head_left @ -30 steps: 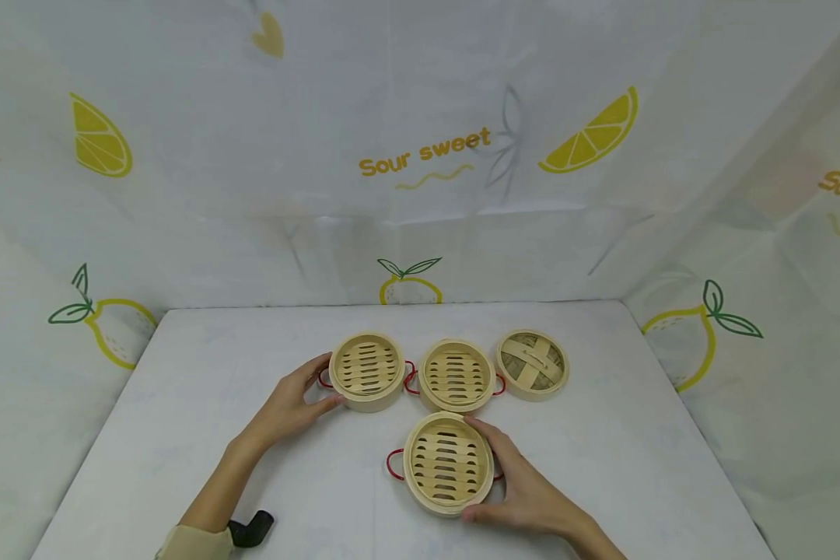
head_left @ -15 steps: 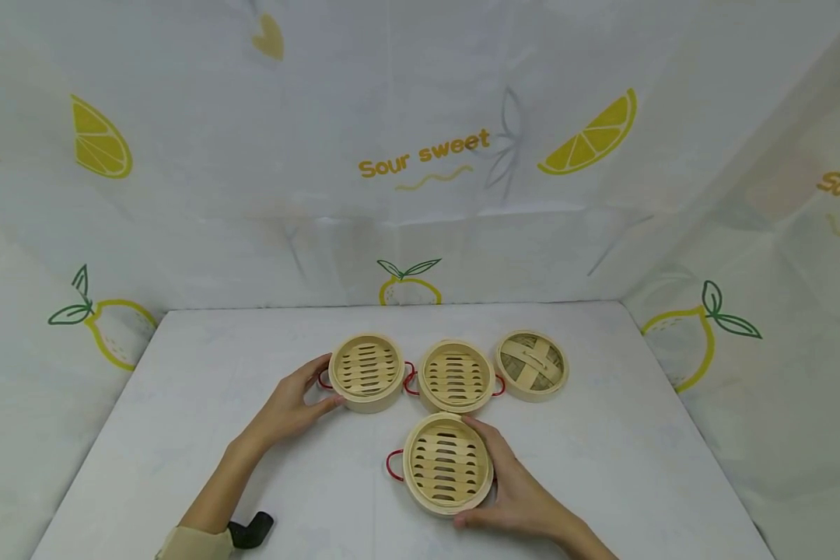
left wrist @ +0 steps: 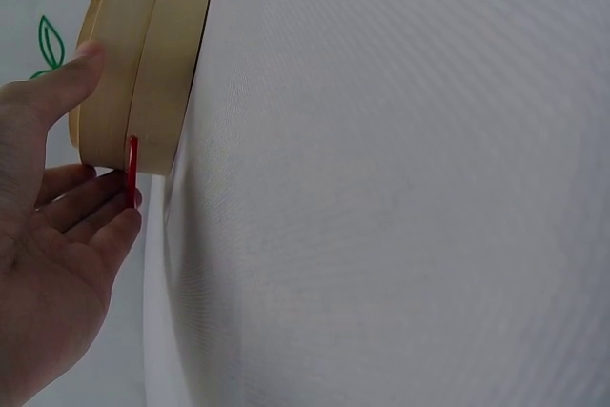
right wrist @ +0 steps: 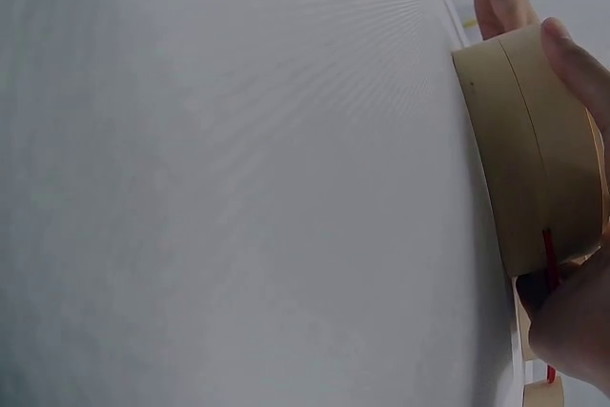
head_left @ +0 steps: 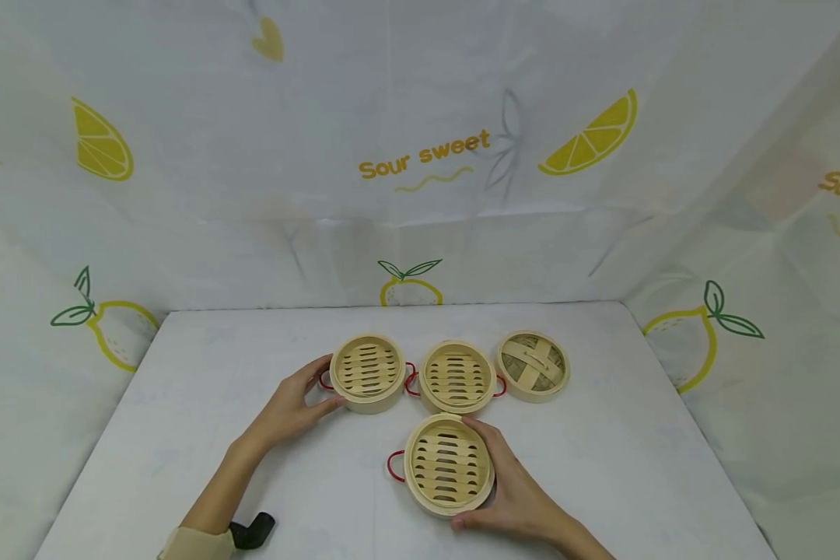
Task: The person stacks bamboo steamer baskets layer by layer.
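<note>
Three small round bamboo steamer baskets with slatted bottoms and red handles are on the white table. My left hand [head_left: 292,400] holds the left side of the back-left steamer basket [head_left: 367,369], thumb at its near rim; in the left wrist view the fingers lie by its red handle [left wrist: 132,171]. My right hand [head_left: 514,490] grips the right side of the front steamer basket [head_left: 448,464], thumb at the near rim and fingers at the far side, hiding its right handle. The middle steamer basket [head_left: 456,376] stands between the left one and a woven bamboo lid [head_left: 532,364].
The white tabletop [head_left: 644,467] spreads around the baskets and ends at a lemon-printed curtain [head_left: 252,233] behind and at both sides. A black object [head_left: 253,530] is by the left sleeve [head_left: 194,542] at the front.
The right hand has shifted slightly leftward around the front steamer basket, and its right red handle is now covered. The left hand and the baskets stay in place.
</note>
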Available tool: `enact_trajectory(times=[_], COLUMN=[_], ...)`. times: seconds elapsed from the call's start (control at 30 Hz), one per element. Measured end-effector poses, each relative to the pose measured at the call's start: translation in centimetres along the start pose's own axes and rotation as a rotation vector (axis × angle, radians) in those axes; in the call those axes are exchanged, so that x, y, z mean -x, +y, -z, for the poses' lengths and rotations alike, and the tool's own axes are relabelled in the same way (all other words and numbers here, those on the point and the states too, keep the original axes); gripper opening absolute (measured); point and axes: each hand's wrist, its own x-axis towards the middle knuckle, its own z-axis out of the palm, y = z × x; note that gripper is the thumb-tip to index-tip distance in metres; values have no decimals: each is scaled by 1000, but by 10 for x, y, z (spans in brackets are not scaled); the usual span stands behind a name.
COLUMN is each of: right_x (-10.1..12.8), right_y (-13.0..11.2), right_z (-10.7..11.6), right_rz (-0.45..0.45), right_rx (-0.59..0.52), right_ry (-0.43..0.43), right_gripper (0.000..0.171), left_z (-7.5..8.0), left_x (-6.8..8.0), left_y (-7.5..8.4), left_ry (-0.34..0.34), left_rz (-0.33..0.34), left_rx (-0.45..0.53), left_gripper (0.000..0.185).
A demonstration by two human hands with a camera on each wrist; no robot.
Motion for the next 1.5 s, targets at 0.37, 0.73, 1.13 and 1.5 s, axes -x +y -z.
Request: enact_trajectory(times=[0.37,0.73,1.13,1.5], right_x=[-3,-3,-6,-11], right_y=[3,4,-4,-12], right_z=[-1,-4,5,16], right_rz=[75,83,100,70], right_rx=[20,-33,-10,-15], right_ry=[54,44,41,28], right_gripper=[133,127,127,123], left_z=[0,-2,-2,-2], left_x=[0,0,1,0], left_y=[-2,-3,-2,-1], left_ry=[-1,5,5,5], left_rz=[-1,-7,1,-8], left_rx=[-8,-4,-2,2], left_gripper=[84,84,83,84])
